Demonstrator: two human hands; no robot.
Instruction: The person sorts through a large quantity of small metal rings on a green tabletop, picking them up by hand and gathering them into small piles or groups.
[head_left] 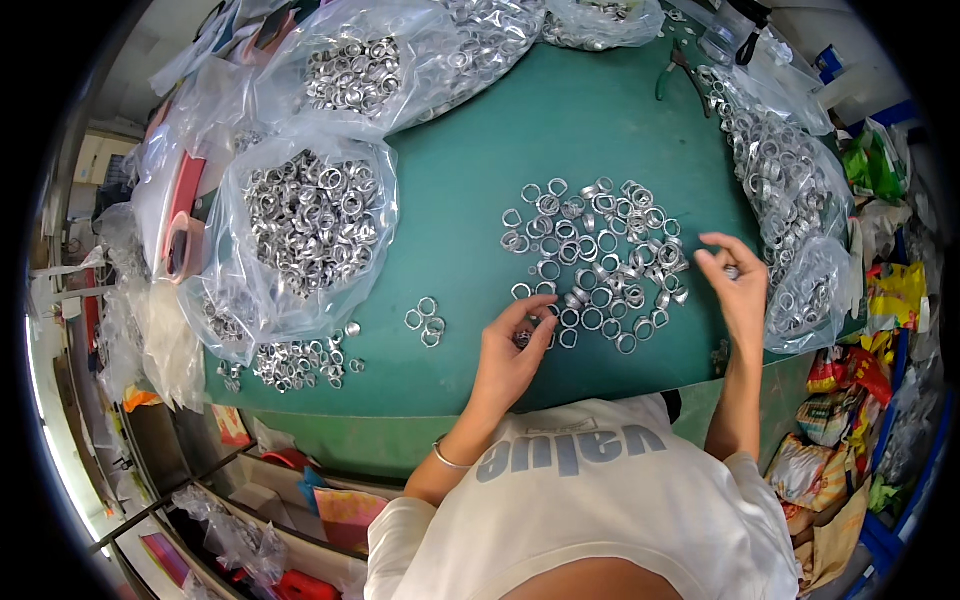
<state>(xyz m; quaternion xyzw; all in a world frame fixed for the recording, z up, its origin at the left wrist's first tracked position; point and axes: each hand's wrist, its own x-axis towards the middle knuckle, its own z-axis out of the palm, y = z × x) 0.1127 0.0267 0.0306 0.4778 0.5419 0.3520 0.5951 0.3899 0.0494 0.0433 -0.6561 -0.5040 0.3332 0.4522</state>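
Loose silver metal rings point(607, 243) lie spread in a pile on the green tabletop in front of me. At the pile's near left edge is my left hand point(508, 356), its fingers curled round a few rings point(522, 339), partly hidden by the fingers. My right hand point(742, 287) hovers just right of the pile, thumb and forefinger apart. A silver ring point(731, 271) shows against its curled fingers. Three rings point(431, 325) form a small separate group left of my left hand.
Clear plastic bags full of rings stand at the left point(312, 222), the far left point(355, 75) and along the right edge point(785, 185). Green-handled pliers point(680, 75) rest at the far right. More small metal pieces point(300, 365) lie near the table's left front. Colourful packages point(825, 400) sit beside the table.
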